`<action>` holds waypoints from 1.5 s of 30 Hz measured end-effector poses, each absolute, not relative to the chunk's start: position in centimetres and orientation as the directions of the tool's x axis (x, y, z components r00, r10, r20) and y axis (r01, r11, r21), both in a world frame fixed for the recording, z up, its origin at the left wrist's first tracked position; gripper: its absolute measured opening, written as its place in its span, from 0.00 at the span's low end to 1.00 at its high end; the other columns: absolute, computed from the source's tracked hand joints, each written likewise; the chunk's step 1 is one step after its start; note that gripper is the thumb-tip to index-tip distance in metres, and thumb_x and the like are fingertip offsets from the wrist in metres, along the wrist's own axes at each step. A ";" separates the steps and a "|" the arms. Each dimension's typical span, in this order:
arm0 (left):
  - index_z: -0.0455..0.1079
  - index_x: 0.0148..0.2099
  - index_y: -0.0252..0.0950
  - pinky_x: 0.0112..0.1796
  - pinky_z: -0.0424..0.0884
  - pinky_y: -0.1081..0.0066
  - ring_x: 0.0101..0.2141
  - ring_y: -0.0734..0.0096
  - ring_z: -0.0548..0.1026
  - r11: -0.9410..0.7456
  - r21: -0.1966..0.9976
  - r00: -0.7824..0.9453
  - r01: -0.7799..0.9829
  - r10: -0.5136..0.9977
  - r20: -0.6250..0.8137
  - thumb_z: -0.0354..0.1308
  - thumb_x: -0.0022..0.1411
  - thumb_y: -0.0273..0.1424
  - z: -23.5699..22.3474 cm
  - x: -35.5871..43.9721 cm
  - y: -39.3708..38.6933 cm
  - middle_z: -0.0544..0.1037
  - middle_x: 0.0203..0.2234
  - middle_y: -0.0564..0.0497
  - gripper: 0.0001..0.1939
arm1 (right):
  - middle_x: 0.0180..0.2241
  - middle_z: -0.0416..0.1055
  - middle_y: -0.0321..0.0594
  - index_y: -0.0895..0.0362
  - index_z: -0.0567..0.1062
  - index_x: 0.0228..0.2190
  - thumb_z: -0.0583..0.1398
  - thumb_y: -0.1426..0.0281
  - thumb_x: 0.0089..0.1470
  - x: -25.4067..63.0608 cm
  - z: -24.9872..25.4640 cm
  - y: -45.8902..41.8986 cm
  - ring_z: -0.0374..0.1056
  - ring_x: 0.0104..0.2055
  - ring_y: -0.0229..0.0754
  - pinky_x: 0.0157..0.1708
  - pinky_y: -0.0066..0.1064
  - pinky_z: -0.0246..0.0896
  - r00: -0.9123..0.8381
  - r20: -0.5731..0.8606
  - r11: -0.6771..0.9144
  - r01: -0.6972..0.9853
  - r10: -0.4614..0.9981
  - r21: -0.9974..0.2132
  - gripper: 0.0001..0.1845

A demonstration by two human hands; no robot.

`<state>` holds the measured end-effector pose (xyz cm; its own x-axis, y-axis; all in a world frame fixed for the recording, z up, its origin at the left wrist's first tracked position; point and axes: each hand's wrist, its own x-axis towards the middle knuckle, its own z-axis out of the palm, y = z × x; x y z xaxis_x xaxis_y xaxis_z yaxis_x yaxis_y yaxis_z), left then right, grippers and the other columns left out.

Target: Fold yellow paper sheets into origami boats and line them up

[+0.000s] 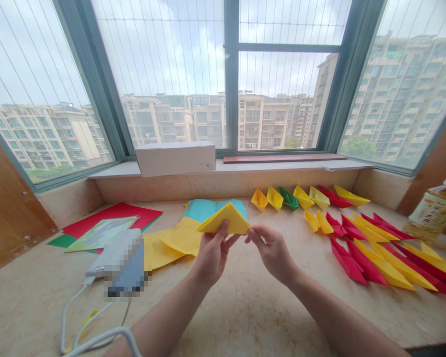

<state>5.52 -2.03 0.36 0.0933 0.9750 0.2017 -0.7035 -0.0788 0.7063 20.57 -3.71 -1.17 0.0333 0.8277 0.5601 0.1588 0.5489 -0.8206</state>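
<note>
A folded yellow sheet of paper (pixel 235 218), shaped like a wide triangle with its point up, is held above the counter. My left hand (pixel 214 252) grips its lower middle, the thumb on the near face and the fingers behind. At the triangle's right corner, my right hand (pixel 271 248) pinches the tip between thumb and bent index finger. Behind the folded paper lies a light blue sheet (pixel 200 210), partly covered. Flat yellow sheets (pixel 159 249) lie to the left of my left hand.
Folded paper boats (pixel 290 198) line the back right; several red and yellow double boats (pixel 379 263) lie nearer. A bottle (pixel 436 210) stands far right. At left are red paper (pixel 115 218), a white power bank (pixel 109 255), a blurred-out device (pixel 130 270) and cables (pixel 69 307). A white box (pixel 176 157) sits on the sill.
</note>
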 end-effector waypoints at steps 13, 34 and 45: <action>0.77 0.46 0.31 0.41 0.75 0.63 0.41 0.56 0.80 -0.044 0.899 0.377 -0.435 0.898 0.227 0.64 0.58 0.37 1.2 3.4 -1.3 0.80 0.43 0.40 0.17 | 0.30 0.79 0.40 0.56 0.73 0.49 0.65 0.58 0.52 23.6 0.2 -2.2 0.74 0.33 0.42 0.35 0.34 0.66 0.146 0.427 0.441 -0.082 0.892 -0.894 0.25; 0.69 0.48 0.33 0.31 0.74 0.69 0.33 0.59 0.82 -0.192 0.968 0.505 -0.161 0.827 0.248 0.58 0.63 0.43 -0.5 4.1 -1.0 0.80 0.35 0.42 0.20 | 0.32 0.78 0.42 0.56 0.79 0.34 0.60 0.53 0.56 23.5 -0.4 -1.9 0.73 0.35 0.45 0.37 0.37 0.68 0.168 0.483 0.507 -0.158 0.859 -0.847 0.19; 0.63 0.51 0.37 0.20 0.68 0.77 0.23 0.73 0.75 -0.290 0.952 0.302 -0.100 0.902 0.307 0.57 0.62 0.45 -1.0 4.8 -1.6 0.74 0.33 0.51 0.20 | 0.25 0.77 0.43 0.59 0.78 0.27 0.57 0.54 0.59 21.6 -1.5 -2.6 0.72 0.28 0.43 0.30 0.33 0.65 0.094 0.460 0.449 0.120 0.883 -0.885 0.23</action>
